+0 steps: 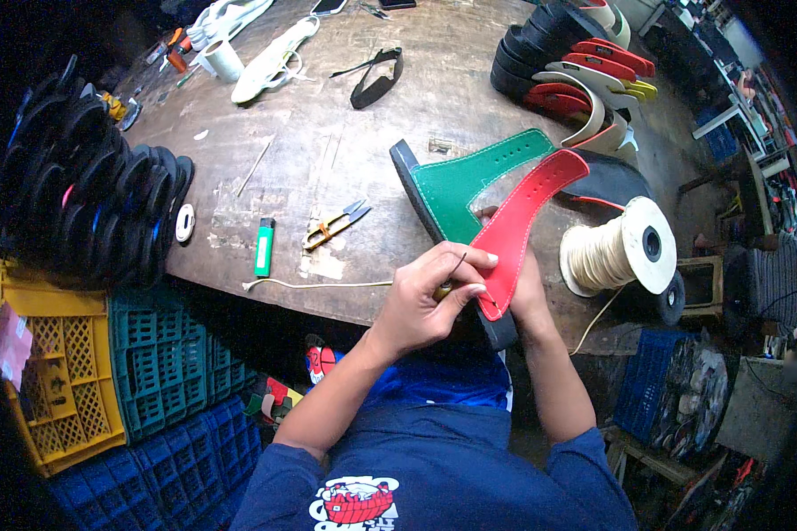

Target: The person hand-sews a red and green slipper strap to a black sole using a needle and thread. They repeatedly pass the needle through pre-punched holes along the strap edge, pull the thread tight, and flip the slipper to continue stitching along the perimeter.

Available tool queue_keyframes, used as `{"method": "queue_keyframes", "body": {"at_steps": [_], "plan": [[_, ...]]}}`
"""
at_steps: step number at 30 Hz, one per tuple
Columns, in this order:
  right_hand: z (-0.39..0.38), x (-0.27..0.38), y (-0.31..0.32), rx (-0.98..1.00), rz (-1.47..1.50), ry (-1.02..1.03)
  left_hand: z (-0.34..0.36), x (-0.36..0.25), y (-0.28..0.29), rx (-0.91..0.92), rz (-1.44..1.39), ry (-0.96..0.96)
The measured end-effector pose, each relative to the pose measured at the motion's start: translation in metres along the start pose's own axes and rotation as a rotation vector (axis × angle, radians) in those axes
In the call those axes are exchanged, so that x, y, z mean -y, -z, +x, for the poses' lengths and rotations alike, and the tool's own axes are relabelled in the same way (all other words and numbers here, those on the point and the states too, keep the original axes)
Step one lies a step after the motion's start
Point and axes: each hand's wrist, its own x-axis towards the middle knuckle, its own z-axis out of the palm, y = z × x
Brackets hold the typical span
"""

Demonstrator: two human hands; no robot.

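Observation:
A sandal with a thick black sole (500, 329) hangs over the table's front edge. Its green strap (449, 186) and red strap (531, 212) flare upward, both with pale stitching along the edges. My left hand (429, 288) is closed at the base of the red strap, around what looks like an awl (444, 289) with a yellowish handle; a thin dark tip shows above the fingers. Behind the red strap, my right hand (530, 288) holds the sandal, its fingers mostly hidden. A cream cord (319, 283) runs along the table to my left hand.
A spool of cream cord (618, 248) stands at right. Thread snips (336, 226) and a green lighter (264, 248) lie left of the sandal. Black soles (88, 186) are piled at far left above plastic crates (159, 372). More soles and straps (576, 80) are stacked at back right.

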Motion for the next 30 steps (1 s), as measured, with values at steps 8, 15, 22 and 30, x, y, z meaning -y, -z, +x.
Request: {"method": "queue_keyframes", "body": {"at_steps": [8, 15, 22, 30], "plan": [[-0.001, 0.002, 0.005, 0.045, -0.445, 0.173, 0.000, 0.001, -0.002, 0.007, 0.030, 0.008], [-0.004, 0.005, -0.002, 0.005, -0.595, 0.209, -0.002, 0.001, 0.000, 0.029, 0.049, -0.021], [0.000, 0.017, -0.008, 0.032, -0.590, 0.267, -0.005, -0.001, 0.005, 0.079, 0.088, -0.032], [-0.004, 0.025, -0.025, -0.025, -0.620, 0.084, -0.028, -0.018, 0.011, -0.026, 0.320, -0.047]]}}
